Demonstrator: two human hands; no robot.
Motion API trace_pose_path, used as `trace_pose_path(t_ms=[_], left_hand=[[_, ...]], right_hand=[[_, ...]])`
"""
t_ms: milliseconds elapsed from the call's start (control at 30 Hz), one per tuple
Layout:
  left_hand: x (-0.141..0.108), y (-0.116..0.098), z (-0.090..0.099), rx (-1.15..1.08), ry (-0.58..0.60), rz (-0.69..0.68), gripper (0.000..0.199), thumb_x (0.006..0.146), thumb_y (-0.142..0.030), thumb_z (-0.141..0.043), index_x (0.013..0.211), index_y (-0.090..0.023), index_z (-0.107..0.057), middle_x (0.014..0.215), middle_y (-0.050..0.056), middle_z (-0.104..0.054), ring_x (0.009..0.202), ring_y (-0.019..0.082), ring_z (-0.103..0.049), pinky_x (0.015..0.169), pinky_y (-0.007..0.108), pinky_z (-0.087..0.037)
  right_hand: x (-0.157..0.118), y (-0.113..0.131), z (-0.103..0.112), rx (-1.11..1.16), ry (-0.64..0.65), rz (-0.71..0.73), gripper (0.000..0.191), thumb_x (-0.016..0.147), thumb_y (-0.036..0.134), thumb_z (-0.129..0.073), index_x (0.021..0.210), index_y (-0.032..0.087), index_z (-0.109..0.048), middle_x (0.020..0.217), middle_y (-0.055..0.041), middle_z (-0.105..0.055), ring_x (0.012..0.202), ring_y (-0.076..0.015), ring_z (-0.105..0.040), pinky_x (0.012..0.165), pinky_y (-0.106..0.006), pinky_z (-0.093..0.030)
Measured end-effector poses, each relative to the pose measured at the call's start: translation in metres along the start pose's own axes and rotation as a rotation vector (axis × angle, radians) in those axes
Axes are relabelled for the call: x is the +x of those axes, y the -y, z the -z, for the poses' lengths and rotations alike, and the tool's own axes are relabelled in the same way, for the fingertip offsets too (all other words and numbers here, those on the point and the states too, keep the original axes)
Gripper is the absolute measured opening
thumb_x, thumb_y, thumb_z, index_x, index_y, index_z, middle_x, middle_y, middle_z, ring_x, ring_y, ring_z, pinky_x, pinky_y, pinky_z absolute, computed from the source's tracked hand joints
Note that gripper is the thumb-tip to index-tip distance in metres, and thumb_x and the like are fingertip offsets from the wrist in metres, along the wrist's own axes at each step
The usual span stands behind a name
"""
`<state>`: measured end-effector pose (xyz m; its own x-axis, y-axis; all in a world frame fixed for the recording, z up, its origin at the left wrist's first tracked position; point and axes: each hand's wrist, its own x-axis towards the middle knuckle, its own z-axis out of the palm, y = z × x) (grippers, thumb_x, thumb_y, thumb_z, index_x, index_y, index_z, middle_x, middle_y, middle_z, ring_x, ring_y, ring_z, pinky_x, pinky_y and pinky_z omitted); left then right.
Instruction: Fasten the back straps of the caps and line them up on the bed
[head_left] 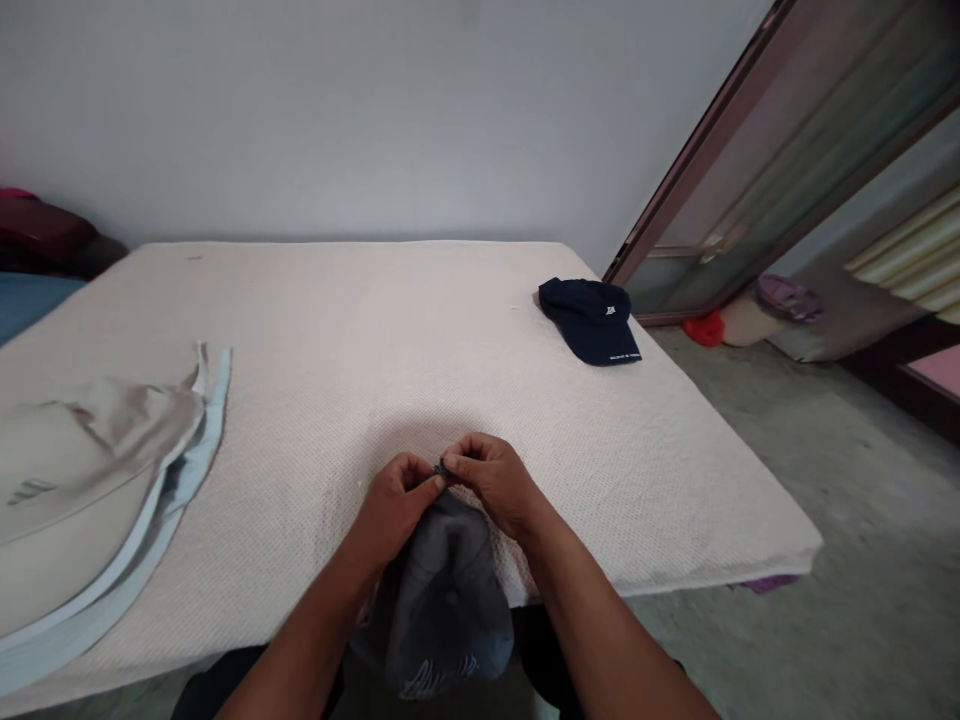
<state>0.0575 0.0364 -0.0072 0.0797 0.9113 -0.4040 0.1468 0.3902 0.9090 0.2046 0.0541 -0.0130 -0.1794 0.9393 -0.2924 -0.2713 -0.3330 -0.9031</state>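
A dark grey cap [454, 590] with pale script lettering hangs at the front edge of the bed-like surface, its lettered end towards me. My left hand [401, 500] pinches the cap's strap end from the left, thumb and fingers together. From the right, my right hand [487, 475] grips the same small part, its fingertips almost touching those of the left. The tiny dark piece between the fingertips, perhaps the strap's fastening, is mostly hidden.
On the left lie stacked caps, a beige cap [90, 450] over a light blue one [191, 470]. A navy cap [592, 315] rests at the far right of the white textured cover [337, 330]. Behind stands a wall [360, 120]; a door frame [697, 140] is at right.
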Motion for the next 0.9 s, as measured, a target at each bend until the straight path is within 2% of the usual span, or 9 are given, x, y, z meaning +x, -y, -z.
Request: trace_pose_path(t_ms=[67,200,300,500,667,767,900], left_hand=[[-0.002,-0.002,0.0,-0.033,0.049,0.046,0.028,0.07,-0.041,-0.068,0.077,-0.017,-0.055,0.066,-0.002,-0.059,0.057,0.013,-0.051,0.055,0.025,-0.036],[-0.007,-0.007,0.003,-0.075,0.151,0.076,0.03,0.076,-0.043,-0.064,0.088,-0.015,-0.062,0.08,0.003,-0.064,0.071,0.016,-0.057,0.065,0.027,-0.041],[-0.006,-0.007,0.006,-0.104,0.197,0.1,0.03,0.077,-0.043,-0.063,0.088,-0.015,-0.063,0.076,0.002,-0.062,0.067,0.014,-0.054,0.063,0.027,-0.04],[-0.004,-0.002,0.009,-0.183,0.189,0.073,0.023,0.075,-0.037,-0.067,0.083,-0.016,-0.063,0.07,-0.001,-0.06,0.061,0.012,-0.051,0.059,0.024,-0.038],[-0.008,-0.01,0.011,-0.307,0.22,0.051,0.019,0.075,-0.034,-0.069,0.085,-0.017,-0.067,0.069,-0.002,-0.061,0.058,0.009,-0.05,0.056,0.02,-0.037],[-0.01,-0.018,0.02,-0.504,0.173,0.078,0.02,0.071,-0.031,-0.073,0.086,-0.018,-0.067,0.067,-0.002,-0.063,0.057,0.009,-0.055,0.056,0.019,-0.041],[-0.006,-0.027,0.042,-0.798,0.034,0.0,0.018,0.07,-0.03,-0.074,0.083,-0.021,-0.065,0.058,-0.005,-0.057,0.051,0.008,-0.052,0.051,0.018,-0.043]], right_hand=[[0.0,0.0,0.0,0.006,-0.001,0.001,0.016,0.064,0.024,-0.071,0.061,0.017,-0.057,0.061,0.0015,-0.057,0.06,-0.012,-0.053,0.065,-0.029,-0.044],[-0.001,0.0,-0.001,0.011,-0.002,0.001,0.016,0.063,0.023,-0.072,0.062,0.016,-0.057,0.061,0.0015,-0.058,0.06,-0.0116,-0.053,0.064,-0.028,-0.043],[-0.001,0.001,-0.001,0.04,0.005,0.012,0.016,0.063,0.024,-0.072,0.063,0.016,-0.058,0.062,0.0009,-0.059,0.061,-0.0121,-0.054,0.065,-0.029,-0.043],[0.0,0.004,0.0,0.066,0.036,0.053,0.015,0.065,0.024,-0.072,0.064,0.016,-0.06,0.062,0.0007,-0.059,0.061,-0.0117,-0.052,0.064,-0.028,-0.041],[0.001,0.01,0.004,0.177,0.035,0.086,0.017,0.071,0.03,-0.07,0.068,0.016,-0.06,0.07,-0.001,-0.062,0.066,-0.0122,-0.055,0.066,-0.028,-0.041],[-0.005,0.015,0.007,0.129,0.14,0.012,0.022,0.078,0.037,-0.065,0.074,0.016,-0.062,0.075,-0.0027,-0.063,0.072,-0.0135,-0.058,0.069,-0.028,-0.043],[-0.019,0.019,0.005,-0.027,0.462,-0.183,0.029,0.079,0.044,-0.064,0.082,0.015,-0.066,0.074,-0.0013,-0.062,0.064,-0.011,-0.055,0.063,-0.025,-0.042]])
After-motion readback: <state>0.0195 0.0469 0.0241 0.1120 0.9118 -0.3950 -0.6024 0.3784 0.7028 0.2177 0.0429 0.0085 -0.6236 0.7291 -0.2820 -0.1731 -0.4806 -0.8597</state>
